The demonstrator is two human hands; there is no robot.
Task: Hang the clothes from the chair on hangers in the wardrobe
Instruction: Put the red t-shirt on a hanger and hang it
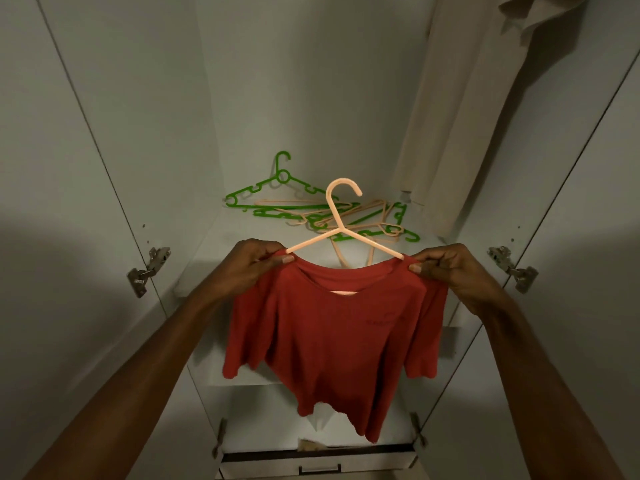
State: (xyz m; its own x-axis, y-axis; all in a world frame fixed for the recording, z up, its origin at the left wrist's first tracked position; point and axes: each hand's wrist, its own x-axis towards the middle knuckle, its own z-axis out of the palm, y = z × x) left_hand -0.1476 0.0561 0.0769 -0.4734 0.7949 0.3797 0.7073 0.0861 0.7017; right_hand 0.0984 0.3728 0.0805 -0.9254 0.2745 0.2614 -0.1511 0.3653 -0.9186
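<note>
A red T-shirt [332, 341] hangs at the centre of the frame on a peach plastic hanger [341, 233], held up in front of an open white wardrobe [294, 81]. The left hand [254, 265], at centre left, pinches the shirt's shoulder over the hanger's end between thumb and curled fingers; the right hand [446, 271], at centre right, has the same pinching grip on the opposite shoulder. The hanger's hook points upward, free of any rail. Behind it, on the wardrobe shelf [214, 251] at mid-frame, lies a loose pile of green and peach hangers [311, 213]. A pale beige garment [460, 109] hangs at the upper right. A drawer [318, 462] sits slightly open at the bottom centre.
</note>
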